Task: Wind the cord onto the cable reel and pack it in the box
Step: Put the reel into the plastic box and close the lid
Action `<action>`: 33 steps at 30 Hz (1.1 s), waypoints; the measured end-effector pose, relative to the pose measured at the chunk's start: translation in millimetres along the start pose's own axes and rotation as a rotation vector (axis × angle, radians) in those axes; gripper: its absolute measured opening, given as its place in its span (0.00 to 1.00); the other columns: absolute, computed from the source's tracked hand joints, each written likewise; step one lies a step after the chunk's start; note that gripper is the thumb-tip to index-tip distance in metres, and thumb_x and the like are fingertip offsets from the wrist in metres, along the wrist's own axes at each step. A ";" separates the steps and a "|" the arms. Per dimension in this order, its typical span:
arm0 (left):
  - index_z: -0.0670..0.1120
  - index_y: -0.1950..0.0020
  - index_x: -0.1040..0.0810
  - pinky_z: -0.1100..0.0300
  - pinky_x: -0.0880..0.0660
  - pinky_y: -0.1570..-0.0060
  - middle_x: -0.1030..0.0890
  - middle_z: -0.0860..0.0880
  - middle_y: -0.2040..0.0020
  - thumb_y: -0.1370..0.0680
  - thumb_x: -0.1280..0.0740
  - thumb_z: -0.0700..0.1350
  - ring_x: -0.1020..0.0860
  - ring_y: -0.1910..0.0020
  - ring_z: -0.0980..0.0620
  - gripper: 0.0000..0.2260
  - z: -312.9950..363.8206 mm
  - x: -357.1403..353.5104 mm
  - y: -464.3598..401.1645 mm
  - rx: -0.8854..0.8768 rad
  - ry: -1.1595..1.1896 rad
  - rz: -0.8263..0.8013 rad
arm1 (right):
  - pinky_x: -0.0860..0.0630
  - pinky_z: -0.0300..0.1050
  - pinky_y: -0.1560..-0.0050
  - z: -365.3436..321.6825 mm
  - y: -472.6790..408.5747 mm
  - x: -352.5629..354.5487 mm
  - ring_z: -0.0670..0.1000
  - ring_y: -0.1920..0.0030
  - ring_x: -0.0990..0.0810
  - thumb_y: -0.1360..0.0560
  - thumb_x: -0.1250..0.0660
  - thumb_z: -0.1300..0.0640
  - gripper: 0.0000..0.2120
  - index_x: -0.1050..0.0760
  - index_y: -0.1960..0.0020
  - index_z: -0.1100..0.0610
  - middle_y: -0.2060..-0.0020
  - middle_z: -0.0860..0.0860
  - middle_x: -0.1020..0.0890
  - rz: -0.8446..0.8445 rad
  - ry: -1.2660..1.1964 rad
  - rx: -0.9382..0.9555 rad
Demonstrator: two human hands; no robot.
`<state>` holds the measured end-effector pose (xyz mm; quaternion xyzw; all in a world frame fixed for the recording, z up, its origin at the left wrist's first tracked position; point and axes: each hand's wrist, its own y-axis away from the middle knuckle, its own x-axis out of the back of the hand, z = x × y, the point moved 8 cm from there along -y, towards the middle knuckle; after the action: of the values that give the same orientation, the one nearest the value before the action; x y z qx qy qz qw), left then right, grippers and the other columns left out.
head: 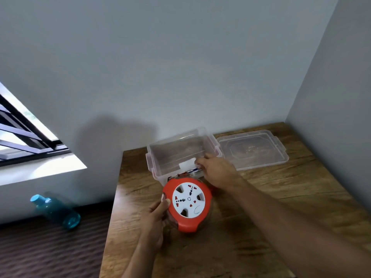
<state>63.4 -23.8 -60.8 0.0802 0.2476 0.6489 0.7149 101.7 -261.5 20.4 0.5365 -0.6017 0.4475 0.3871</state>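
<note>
While our left hand [155,212] clasps the orange cable reel [187,204] near the table's [271,207] left edge, our right hand [215,170] grips the clear box's [180,151] near rim.

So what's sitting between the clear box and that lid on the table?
Nothing: in the head view the lid lies right beside the box, their edges nearly touching.
</note>
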 end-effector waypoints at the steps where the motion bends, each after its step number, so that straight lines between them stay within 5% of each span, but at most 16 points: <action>1: 0.35 0.50 0.20 0.59 0.23 0.79 0.16 0.44 0.70 0.23 0.30 0.37 0.18 0.76 0.48 0.06 -1.6 -0.7 2.5 -0.010 0.005 -0.006 | 0.25 0.47 0.57 0.4 5.7 0.2 0.55 0.53 0.20 0.22 0.37 0.52 0.12 0.25 0.39 0.47 0.47 0.49 0.22 0.010 -0.010 -0.001; 7: 0.34 0.45 0.17 0.56 0.18 0.73 0.12 0.39 0.60 0.24 0.28 0.38 0.14 0.68 0.45 0.10 -5.1 0.5 13.7 -0.048 -0.006 -0.051 | 0.23 0.47 0.53 -1.8 28.0 6.6 0.53 0.52 0.20 0.21 0.36 0.51 0.14 0.24 0.37 0.49 0.46 0.49 0.21 0.025 -0.038 0.024; 11: 0.40 0.52 0.13 0.53 0.16 0.66 0.12 0.38 0.58 0.31 0.24 0.45 0.13 0.63 0.40 0.12 4.7 -0.4 24.5 -0.085 -0.034 -0.110 | 0.22 0.48 0.48 -5.1 40.1 28.1 0.52 0.48 0.19 0.24 0.37 0.42 0.20 0.24 0.36 0.49 0.43 0.49 0.19 0.113 -0.052 0.030; 15: 0.40 0.57 0.14 0.55 0.21 0.66 0.17 0.36 0.59 0.28 0.25 0.44 0.19 0.67 0.39 0.07 19.4 -7.8 30.8 -0.117 0.006 -0.152 | 0.21 0.45 0.55 -6.7 37.6 61.5 0.44 0.56 0.20 0.26 0.40 0.34 0.22 0.20 0.46 0.49 0.55 0.43 0.18 0.202 -0.171 -0.006; 18: 0.42 0.51 0.12 0.48 0.17 0.56 0.12 0.37 0.52 0.25 0.30 0.47 0.13 0.56 0.39 0.10 39.1 -19.0 32.1 -0.157 0.051 -0.196 | 0.22 0.44 0.61 -1.3 28.0 66.4 0.44 0.65 0.19 0.24 0.37 0.34 0.20 0.18 0.53 0.50 0.64 0.46 0.16 0.041 -0.516 -0.089; 22: 0.37 0.39 0.18 0.35 0.27 0.36 0.18 0.31 0.39 0.25 0.29 0.47 0.20 0.42 0.33 0.19 84.2 -31.1 21.1 -0.252 0.119 -0.105 | 0.25 0.42 0.71 9.1 17.1 78.0 0.51 0.70 0.19 0.26 0.37 0.30 0.27 0.16 0.54 0.53 0.61 0.53 0.14 -0.047 -1.042 -0.205; 24: 0.38 0.40 0.17 0.41 0.22 0.40 0.16 0.35 0.43 0.21 0.32 0.43 0.19 0.45 0.35 0.14 105.9 -33.3 9.3 -0.296 0.134 -0.040 | 0.24 0.43 0.71 15.8 10.5 81.5 0.52 0.69 0.18 0.32 0.33 0.27 0.29 0.15 0.52 0.53 0.57 0.56 0.14 -0.081 -1.116 -0.254; 27: 0.46 0.61 0.13 0.62 0.22 0.68 0.15 0.48 0.64 0.21 0.31 0.41 0.20 0.64 0.48 0.11 127.9 -35.1 -6.7 -0.337 0.057 0.033 | 0.20 0.49 0.67 20.8 0.5 71.5 0.59 0.62 0.14 0.36 0.25 0.34 0.30 0.19 0.43 0.52 0.48 0.55 0.15 -0.155 -1.163 -0.303; 30: 0.40 0.52 0.14 0.55 0.19 0.60 0.14 0.42 0.56 0.20 0.31 0.41 0.17 0.57 0.43 0.07 137.2 -43.4 -21.0 -0.336 0.010 0.042 | 0.17 0.52 0.63 25.6 -13.1 64.0 0.58 0.60 0.14 0.36 0.19 0.43 0.32 0.23 0.36 0.53 0.47 0.52 0.16 -0.106 -1.104 -0.345; 33: 0.37 0.44 0.15 0.52 0.16 0.60 0.11 0.40 0.51 0.20 0.30 0.42 0.13 0.57 0.44 0.10 140.0 -52.6 -35.0 -0.348 -0.069 0.034 | 0.20 0.44 0.63 28.0 -25.9 64.3 0.48 0.56 0.16 0.38 0.20 0.37 0.30 0.17 0.42 0.51 0.54 0.44 0.15 -0.088 -0.789 -0.305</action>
<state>156.8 -50.8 58.1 -0.0183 0.1054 0.6908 0.7151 119.8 -308.1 76.0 0.6283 -0.7397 0.0969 0.2207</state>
